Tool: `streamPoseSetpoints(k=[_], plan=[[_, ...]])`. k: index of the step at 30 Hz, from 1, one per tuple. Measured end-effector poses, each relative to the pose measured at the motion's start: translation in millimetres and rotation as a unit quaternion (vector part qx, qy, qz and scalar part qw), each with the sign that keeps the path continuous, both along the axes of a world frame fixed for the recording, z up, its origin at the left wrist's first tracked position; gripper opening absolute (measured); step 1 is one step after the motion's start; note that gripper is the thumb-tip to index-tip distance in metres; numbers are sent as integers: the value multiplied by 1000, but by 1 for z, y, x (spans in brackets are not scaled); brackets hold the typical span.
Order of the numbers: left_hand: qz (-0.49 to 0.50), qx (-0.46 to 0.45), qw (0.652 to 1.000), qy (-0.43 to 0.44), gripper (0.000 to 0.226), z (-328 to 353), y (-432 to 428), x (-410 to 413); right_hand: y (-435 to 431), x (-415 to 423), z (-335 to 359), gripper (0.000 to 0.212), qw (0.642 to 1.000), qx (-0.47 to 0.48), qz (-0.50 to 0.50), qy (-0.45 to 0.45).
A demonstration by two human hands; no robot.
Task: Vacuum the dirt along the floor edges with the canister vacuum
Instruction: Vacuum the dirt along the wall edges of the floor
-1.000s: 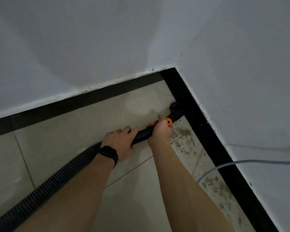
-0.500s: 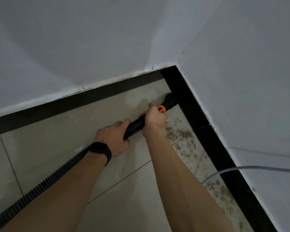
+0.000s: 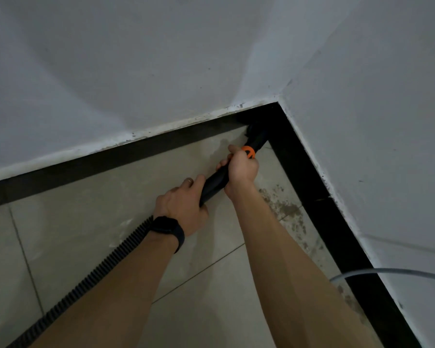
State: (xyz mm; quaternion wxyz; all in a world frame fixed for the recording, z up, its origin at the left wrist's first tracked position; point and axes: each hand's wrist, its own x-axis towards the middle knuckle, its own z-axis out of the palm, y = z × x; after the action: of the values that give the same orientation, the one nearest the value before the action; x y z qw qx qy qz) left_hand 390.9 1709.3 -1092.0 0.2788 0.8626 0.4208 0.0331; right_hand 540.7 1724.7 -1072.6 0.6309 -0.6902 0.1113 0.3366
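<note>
Head view: within 1 second the black vacuum wand with orange ring (image 3: 214, 183) has pushed along the black skirting (image 3: 309, 177) into the corner. The left hand (image 3: 181, 205) and right hand (image 3: 241, 170) each keep a grip clenched round it. Brown dirt specks (image 3: 288, 209) remain nearer, so that edge likely needs another pass.

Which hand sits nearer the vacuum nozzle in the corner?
Right. The right hand grips the wand just behind the nozzle; the left hand grips farther back, near the ribbed hose.
</note>
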Motion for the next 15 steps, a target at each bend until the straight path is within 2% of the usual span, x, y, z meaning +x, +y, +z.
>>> streamPoseSetpoints(k=[6, 11, 15], plan=[[6, -20, 1000, -8, 34, 1, 0, -1, -1, 2, 4, 15, 999, 13, 28, 19], [10, -35, 999, 10, 34, 6, -13, -24, -16, -18, 3, 21, 997, 25, 64, 30], [8, -48, 999, 22, 32, 7, -20, -55, -23, -50, 4, 32, 998, -3, 62, 33]])
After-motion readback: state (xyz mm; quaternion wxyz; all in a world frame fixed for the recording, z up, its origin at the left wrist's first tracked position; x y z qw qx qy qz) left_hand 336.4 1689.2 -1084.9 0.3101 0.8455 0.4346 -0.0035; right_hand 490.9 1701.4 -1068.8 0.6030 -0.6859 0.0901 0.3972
